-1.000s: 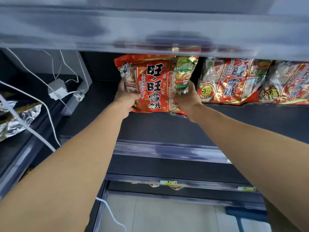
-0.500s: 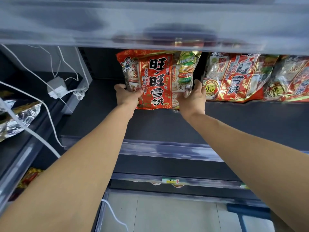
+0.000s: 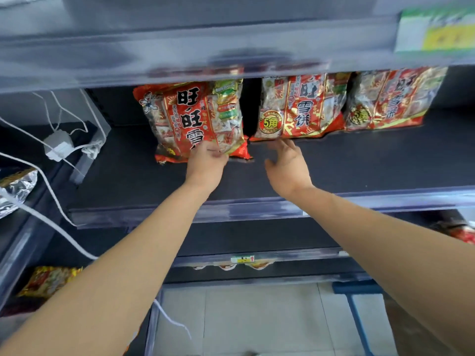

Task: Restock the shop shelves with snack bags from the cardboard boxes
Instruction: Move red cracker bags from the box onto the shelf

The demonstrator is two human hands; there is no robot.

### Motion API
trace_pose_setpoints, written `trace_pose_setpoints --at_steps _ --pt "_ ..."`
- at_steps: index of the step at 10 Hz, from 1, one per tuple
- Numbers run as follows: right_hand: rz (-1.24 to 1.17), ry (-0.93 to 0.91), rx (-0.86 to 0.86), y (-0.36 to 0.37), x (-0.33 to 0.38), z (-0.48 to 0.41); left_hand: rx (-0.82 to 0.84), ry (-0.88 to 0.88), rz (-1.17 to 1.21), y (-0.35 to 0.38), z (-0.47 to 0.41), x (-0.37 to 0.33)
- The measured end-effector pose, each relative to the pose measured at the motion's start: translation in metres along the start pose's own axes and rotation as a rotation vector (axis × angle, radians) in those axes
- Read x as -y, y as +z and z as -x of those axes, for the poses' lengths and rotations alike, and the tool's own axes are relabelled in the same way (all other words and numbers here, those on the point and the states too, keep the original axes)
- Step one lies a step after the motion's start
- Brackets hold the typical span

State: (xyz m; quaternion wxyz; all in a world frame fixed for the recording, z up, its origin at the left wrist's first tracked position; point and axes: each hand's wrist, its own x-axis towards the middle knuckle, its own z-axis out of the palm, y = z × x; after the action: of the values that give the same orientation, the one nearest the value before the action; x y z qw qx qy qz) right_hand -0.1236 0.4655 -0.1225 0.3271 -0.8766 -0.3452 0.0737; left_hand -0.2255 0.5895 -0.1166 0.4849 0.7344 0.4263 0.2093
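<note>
Right hand (image 3: 288, 163) has released the snack bag (image 3: 192, 119) and drawn back, fingers spread, holding nothing. Left hand (image 3: 205, 160) grips the bag's lower edge with curled fingers, apparently steadying it upright at the back of the shelf (image 3: 359, 160), just left of the neighbouring bags (image 3: 295, 109).

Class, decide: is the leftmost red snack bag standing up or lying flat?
Standing, slightly tilted: the snack bag rests bottom-edge on the shelf, print facing out.

glossy plastic snack bags (image 3: 195, 119), matt dark shelf (image 3: 359, 160), shiny foil pkg (image 3: 15, 191)
</note>
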Motion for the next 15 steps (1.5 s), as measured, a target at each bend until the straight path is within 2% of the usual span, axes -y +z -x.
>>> trace_pose_setpoints --at_steps 2,4,5,6,7,9,10,12,13,15 --pt "0.113 0.136 -0.079 -0.095 -0.102 0.057 0.359 0.150 -0.070 0.121 0.083 -0.069" --pt "0.117 0.436 -0.204 -0.212 -0.235 0.146 0.726 0.198 -0.131 0.259 0.190 -0.123" --pt "0.094 0.608 -0.198 -0.257 -0.296 0.191 0.838 0.223 -0.223 0.324 0.240 -0.133" --pt "0.086 0.717 -0.110 -0.287 -0.349 0.227 0.871 0.179 -0.311 0.379 0.276 -0.133" --pt "0.063 0.782 -0.006 -0.304 -0.390 0.251 0.813 0.053 -0.391 0.422 0.293 -0.122" --pt "-0.009 0.795 0.204 -0.303 -0.443 0.265 0.475 -0.229 -0.557 0.461 0.306 -0.109" --pt "-0.120 0.824 0.252 -0.295 -0.454 0.258 0.440 -0.319 -0.470 0.466 0.310 -0.106" --pt "-0.306 0.816 0.261 -0.279 -0.472 0.233 0.400 -0.407 -0.257 0.469 0.291 -0.087" --pt "-0.410 0.879 0.265 -0.272 -0.480 0.226 0.377 -0.437 -0.277 0.462 0.297 -0.094" --pt "-0.518 1.013 0.209 -0.261 -0.490 0.215 0.347 -0.371 -0.385 0.467 0.298 -0.089"
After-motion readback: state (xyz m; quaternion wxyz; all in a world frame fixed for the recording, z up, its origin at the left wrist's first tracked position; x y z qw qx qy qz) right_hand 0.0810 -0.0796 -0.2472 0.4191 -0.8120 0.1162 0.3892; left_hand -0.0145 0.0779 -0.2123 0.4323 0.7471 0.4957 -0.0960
